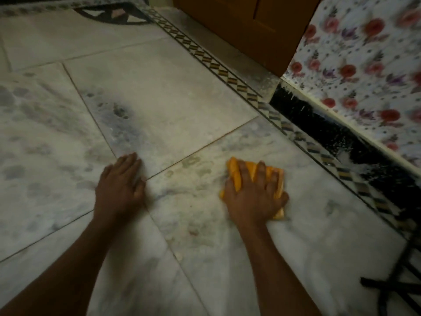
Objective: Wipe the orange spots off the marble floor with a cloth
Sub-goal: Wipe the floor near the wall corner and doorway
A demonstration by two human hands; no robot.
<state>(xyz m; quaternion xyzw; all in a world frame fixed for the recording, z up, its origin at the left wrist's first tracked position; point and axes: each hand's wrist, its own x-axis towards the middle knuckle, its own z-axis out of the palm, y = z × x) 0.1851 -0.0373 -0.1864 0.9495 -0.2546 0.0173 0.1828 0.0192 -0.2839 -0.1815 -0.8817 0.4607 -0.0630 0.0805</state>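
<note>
Under the right hand (255,192), the orange cloth (234,175) is mostly hidden.

One left hand (120,179), one right hand (252,193), one orange cloth (233,172), one marble floor (159,99), one checkered border strip (218,67), one brown wooden door (239,26), one flowered sheet (364,65), one black metal frame (391,284), one dark floor inlay (114,13)

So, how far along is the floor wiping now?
Nothing looks clearly finished. The right hand presses the orange cloth on the marble floor; the left hand rests flat. Faint brownish marks lie left of the cloth, and a reddish spot nearer the person.
</note>
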